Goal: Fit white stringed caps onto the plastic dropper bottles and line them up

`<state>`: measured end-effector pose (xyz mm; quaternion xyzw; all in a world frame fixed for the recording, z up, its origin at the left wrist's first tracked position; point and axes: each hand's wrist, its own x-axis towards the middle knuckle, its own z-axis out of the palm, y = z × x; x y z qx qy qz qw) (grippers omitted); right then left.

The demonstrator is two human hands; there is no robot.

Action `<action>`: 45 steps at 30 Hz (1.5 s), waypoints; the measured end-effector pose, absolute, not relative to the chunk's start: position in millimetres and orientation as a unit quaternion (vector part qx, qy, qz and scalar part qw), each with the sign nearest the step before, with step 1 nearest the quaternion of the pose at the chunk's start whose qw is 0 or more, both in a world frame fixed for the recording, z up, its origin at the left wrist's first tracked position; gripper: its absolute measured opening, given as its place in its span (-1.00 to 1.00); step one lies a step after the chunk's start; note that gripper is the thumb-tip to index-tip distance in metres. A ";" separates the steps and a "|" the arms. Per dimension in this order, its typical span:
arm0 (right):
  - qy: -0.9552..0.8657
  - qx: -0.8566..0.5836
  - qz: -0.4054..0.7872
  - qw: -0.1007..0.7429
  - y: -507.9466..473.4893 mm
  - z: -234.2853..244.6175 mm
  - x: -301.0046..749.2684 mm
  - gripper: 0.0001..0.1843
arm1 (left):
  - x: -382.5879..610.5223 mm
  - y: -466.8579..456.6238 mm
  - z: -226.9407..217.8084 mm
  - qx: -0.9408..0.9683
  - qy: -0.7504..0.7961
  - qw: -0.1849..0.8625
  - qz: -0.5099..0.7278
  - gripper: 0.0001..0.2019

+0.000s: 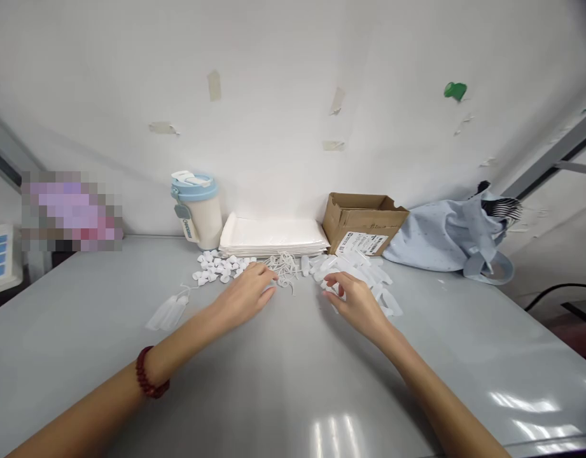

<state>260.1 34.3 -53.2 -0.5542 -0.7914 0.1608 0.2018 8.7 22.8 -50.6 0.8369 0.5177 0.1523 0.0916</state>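
My left hand lies low on the grey table, fingers stretched toward a tangle of thin white hooked pieces; it touches their near edge and holds nothing I can see. My right hand reaches into a heap of clear plastic tubes, fingers curled and pinching at one tube. A pile of small white caps sits just beyond my left hand. Two finished-looking clear tubes lie apart to the left. A red bead bracelet is on my left wrist.
Against the white wall stand a cream cup with a blue lid, a stack of white trays, an open cardboard box and a pale blue bag. A black cable runs off the right edge.
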 end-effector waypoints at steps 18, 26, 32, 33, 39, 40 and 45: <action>-0.762 -0.646 0.041 0.021 20.2 -41.0 248.6 -0.80 | 29.0 34.9 -40.4 0.644 0.593 0.336 0.349 -0.73; -0.767 -0.628 0.112 0.066 21.2 -43.7 248.7 -0.77 | 13.2 40.9 -32.0 0.459 0.554 0.533 0.446 -0.66; -0.785 -0.524 0.224 0.243 13.2 -47.1 242.5 -0.75 | 12.9 4.7 -40.2 0.499 0.589 0.434 0.464 -0.75; -0.785 -0.499 0.256 0.264 9.7 -47.7 239.9 -0.76 | 14.1 -1.7 -43.8 0.524 0.598 0.373 0.478 -0.77; -0.748 -0.402 0.402 0.342 -12.3 -55.2 220.9 -0.69 | 25.1 -22.6 -57.6 0.735 0.422 0.089 0.523 -0.92; -0.743 -0.398 0.411 0.347 -14.0 -56.3 219.0 -0.66 | 26.7 -24.2 -57.7 0.756 0.398 0.066 0.515 -0.91; -0.742 -0.400 0.396 0.365 -14.1 -58.9 218.3 -0.66 | 30.8 -31.3 -57.3 0.803 0.339 0.013 0.491 -0.83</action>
